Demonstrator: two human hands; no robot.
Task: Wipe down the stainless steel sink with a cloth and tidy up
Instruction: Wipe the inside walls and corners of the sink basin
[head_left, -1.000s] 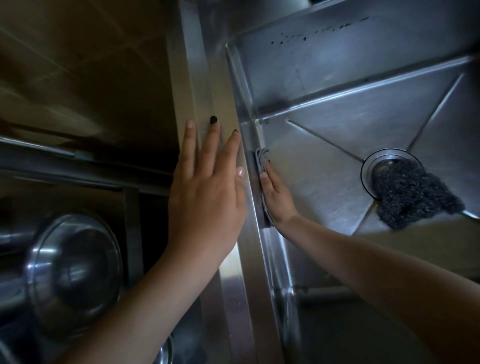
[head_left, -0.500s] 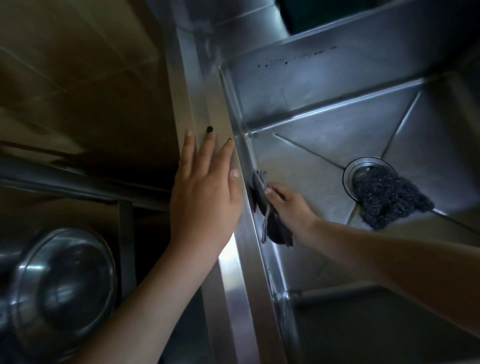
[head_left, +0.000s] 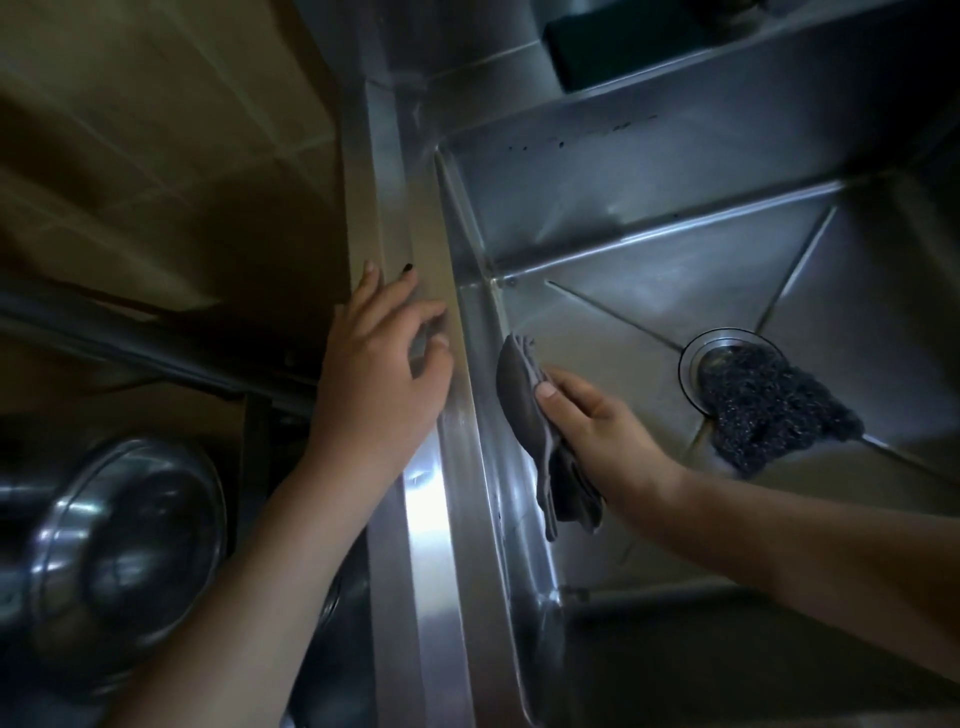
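The stainless steel sink (head_left: 649, 208) fills the right half of the view. My right hand (head_left: 597, 421) is inside the basin and grips a folded grey cloth (head_left: 519, 400), holding it against the sink's left inner wall. Part of the cloth hangs loose below my palm. My left hand (head_left: 374, 374) rests on the sink's flat left rim (head_left: 431, 509), its fingers relaxed and slightly lifted, holding nothing.
A dark steel-wool scourer (head_left: 763, 410) lies over the drain (head_left: 701, 358) on the basin floor. A steel bowl (head_left: 119, 561) sits on a lower shelf at left. A dark block (head_left: 613, 41) stands behind the sink. Tiled wall is at upper left.
My right hand pulled back from the wall, bunched the cloth and now grips it lower on the left wall. My left hand's fingers have loosened from flat on the rim.
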